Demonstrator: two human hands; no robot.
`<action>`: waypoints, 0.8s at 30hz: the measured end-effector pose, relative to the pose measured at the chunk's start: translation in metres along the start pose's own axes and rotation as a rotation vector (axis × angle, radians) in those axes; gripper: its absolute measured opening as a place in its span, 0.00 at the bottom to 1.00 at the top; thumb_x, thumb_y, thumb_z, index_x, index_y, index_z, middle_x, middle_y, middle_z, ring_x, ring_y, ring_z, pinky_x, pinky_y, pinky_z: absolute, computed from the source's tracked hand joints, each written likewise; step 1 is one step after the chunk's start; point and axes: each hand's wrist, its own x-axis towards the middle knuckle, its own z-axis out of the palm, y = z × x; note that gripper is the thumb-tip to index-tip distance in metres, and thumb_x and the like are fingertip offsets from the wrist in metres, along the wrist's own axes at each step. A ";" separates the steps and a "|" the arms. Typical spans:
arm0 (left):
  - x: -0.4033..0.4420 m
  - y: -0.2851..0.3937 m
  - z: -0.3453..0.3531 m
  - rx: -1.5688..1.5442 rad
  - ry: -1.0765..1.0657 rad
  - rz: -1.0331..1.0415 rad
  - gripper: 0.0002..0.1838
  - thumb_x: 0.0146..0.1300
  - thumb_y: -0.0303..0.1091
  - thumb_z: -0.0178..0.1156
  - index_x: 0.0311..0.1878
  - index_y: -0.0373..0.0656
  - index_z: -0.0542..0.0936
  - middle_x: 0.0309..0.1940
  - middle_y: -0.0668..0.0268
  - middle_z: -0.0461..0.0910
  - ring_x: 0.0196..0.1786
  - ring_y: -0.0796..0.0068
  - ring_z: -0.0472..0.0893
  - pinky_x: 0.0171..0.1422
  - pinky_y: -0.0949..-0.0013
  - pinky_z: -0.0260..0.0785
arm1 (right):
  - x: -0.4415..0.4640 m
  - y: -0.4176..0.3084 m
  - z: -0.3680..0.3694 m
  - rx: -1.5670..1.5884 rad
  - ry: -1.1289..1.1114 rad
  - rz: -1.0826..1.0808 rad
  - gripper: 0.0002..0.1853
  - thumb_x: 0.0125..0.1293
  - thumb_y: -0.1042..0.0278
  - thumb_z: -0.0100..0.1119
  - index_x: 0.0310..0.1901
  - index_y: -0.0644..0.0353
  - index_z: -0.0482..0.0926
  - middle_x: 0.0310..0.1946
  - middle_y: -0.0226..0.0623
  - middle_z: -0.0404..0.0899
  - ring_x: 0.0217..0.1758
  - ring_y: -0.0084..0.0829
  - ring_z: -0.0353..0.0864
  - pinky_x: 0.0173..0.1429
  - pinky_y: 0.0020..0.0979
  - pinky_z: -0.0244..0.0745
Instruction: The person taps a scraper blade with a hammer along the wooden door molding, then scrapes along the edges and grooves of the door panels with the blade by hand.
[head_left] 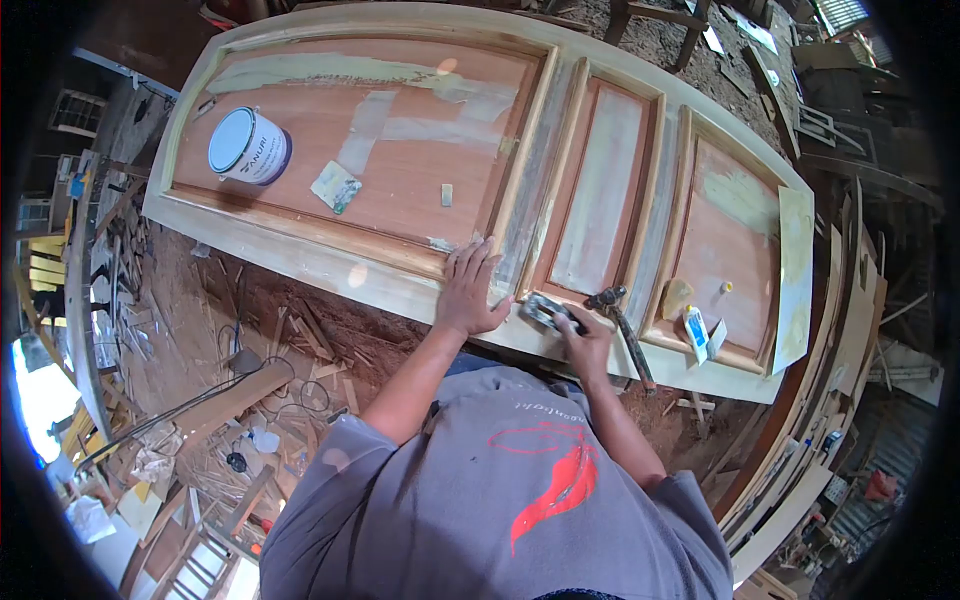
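Note:
A wooden panelled door (330,262) lies flat in front of me, with pale filler smeared over its panels. My left hand (470,287) rests on the near frame rail, fingers stretched out and thumb apart. In my right hand (586,345) is a putty knife (545,311), its wide blade lying against the rail beside my left thumb. Just right of that hand, a hammer (627,338) lies across the door's near edge. On the large left panel stands a tub of putty (248,147) with a lid. A putty-smeared square card (336,187) and a small block (447,194) lie beside it.
A tube (696,327), a white card (716,339), a yellow cap (727,287) and a tan scrap (676,298) lie on the right panel. A pale board (795,280) covers the right end. Wood offcuts (235,395) and cables litter the left floor; long planks (835,350) stand right.

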 end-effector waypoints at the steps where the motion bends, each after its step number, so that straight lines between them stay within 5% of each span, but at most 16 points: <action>1: 0.002 0.000 -0.002 0.008 0.006 0.002 0.43 0.59 0.54 0.72 0.74 0.42 0.75 0.85 0.50 0.66 0.88 0.48 0.62 0.93 0.38 0.45 | -0.001 -0.008 0.008 -0.054 0.040 -0.075 0.22 0.71 0.58 0.80 0.61 0.63 0.92 0.49 0.40 0.95 0.50 0.25 0.90 0.60 0.32 0.84; 3: 0.002 -0.002 -0.002 0.006 0.007 0.012 0.43 0.60 0.55 0.72 0.74 0.42 0.75 0.85 0.51 0.66 0.87 0.49 0.62 0.93 0.38 0.45 | -0.004 -0.012 0.002 -0.034 0.015 0.043 0.22 0.72 0.58 0.80 0.61 0.63 0.92 0.50 0.43 0.95 0.50 0.28 0.92 0.60 0.33 0.84; 10: 0.002 0.002 -0.003 0.037 -0.003 -0.001 0.44 0.61 0.59 0.73 0.74 0.42 0.76 0.84 0.50 0.66 0.87 0.49 0.62 0.93 0.38 0.45 | -0.005 -0.002 0.015 -0.048 0.099 -0.129 0.20 0.72 0.63 0.79 0.61 0.64 0.92 0.49 0.42 0.95 0.49 0.25 0.91 0.58 0.30 0.84; 18: 0.000 0.000 -0.001 0.045 -0.011 0.013 0.44 0.62 0.61 0.73 0.74 0.41 0.75 0.85 0.50 0.65 0.88 0.49 0.61 0.93 0.38 0.45 | -0.016 -0.008 0.011 0.023 0.114 -0.041 0.19 0.73 0.65 0.79 0.62 0.63 0.92 0.39 0.33 0.91 0.36 0.17 0.81 0.43 0.27 0.79; 24: 0.002 0.000 -0.004 0.048 -0.013 0.020 0.44 0.62 0.60 0.72 0.74 0.42 0.75 0.85 0.49 0.65 0.88 0.48 0.61 0.92 0.38 0.45 | -0.013 0.015 0.009 0.101 0.107 -0.041 0.21 0.73 0.63 0.80 0.62 0.64 0.92 0.40 0.34 0.92 0.37 0.18 0.80 0.44 0.28 0.80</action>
